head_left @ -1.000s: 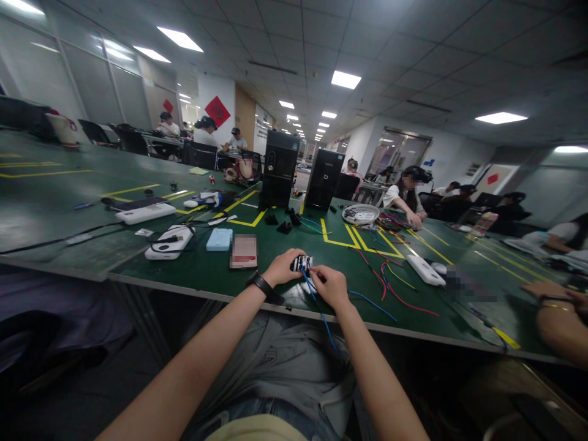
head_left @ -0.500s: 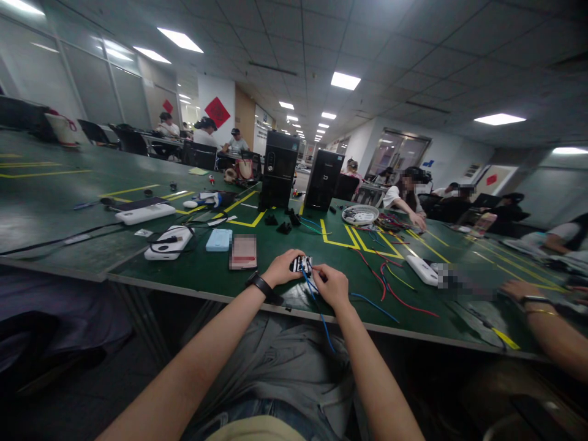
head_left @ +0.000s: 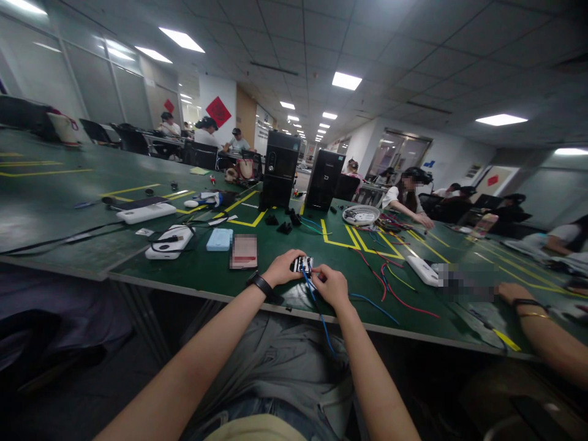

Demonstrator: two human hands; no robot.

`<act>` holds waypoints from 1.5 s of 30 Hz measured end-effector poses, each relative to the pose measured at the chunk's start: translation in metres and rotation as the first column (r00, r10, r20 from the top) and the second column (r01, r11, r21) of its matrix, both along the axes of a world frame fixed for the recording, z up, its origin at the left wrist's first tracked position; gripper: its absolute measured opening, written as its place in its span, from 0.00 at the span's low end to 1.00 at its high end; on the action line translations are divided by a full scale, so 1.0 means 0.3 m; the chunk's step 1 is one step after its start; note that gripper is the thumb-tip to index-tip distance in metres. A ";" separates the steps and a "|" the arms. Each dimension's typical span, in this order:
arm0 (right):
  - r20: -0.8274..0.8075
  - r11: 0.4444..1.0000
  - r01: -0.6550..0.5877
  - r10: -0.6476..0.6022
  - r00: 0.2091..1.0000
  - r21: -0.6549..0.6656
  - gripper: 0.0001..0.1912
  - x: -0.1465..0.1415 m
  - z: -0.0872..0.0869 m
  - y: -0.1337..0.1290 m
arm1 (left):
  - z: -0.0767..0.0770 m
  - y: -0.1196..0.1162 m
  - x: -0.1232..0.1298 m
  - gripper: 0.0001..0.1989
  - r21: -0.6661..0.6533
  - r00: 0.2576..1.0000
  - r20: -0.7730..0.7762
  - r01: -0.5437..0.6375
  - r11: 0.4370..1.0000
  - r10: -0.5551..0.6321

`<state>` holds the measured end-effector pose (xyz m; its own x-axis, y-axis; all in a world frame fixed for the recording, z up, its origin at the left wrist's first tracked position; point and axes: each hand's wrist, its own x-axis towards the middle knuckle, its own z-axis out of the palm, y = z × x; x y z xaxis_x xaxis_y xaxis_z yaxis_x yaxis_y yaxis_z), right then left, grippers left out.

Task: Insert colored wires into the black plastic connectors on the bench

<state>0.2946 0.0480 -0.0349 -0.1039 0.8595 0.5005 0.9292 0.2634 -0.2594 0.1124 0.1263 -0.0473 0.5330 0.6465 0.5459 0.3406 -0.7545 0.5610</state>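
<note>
Left hand (head_left: pixel 287 267) and right hand (head_left: pixel 331 286) work together over the near edge of the green workbench (head_left: pixel 197 272), at about 6 o'clock from the black connectors (head_left: pixel 285 228). Left hand is curled shut, fingers pinching a small circuit module (head_left: pixel 301 264) with a black-and-white top, held just above the bench. Right hand is curled in at the module's lower edge beside a blue wire (head_left: pixel 320 318); its fingertips are mostly hidden, so can't tell if it grips the wire or the module. The blue wire runs from the module down past the bench edge. Joined or only held there, can't tell. Loose red wires (head_left: pixel 404 303) and a yellow wire (head_left: pixel 399 283) lie at 2 to 3 o'clock from the hands, apparently unconnected, beside a white power bank (head_left: pixel 421 270). At 9 o'clock are a blurred card (head_left: pixel 243 251), a light blue box (head_left: pixel 219 239) and another white power bank (head_left: pixel 169 241) with a black cable. Farther out at 12 o'clock stand two black PC towers (head_left: pixel 278 169), with a round wire basket (head_left: pixel 361 214) at 1 o'clock. A co-worker's arm (head_left: pixel 542 324) rests at 3 o'clock.
</note>
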 end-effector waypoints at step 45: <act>0.041 1.000 -0.029 0.029 0.999 0.005 0.15 0.003 -0.010 0.002 | 0.005 -0.009 0.000 0.20 -0.001 0.999 -0.027 -0.023 1.000 0.023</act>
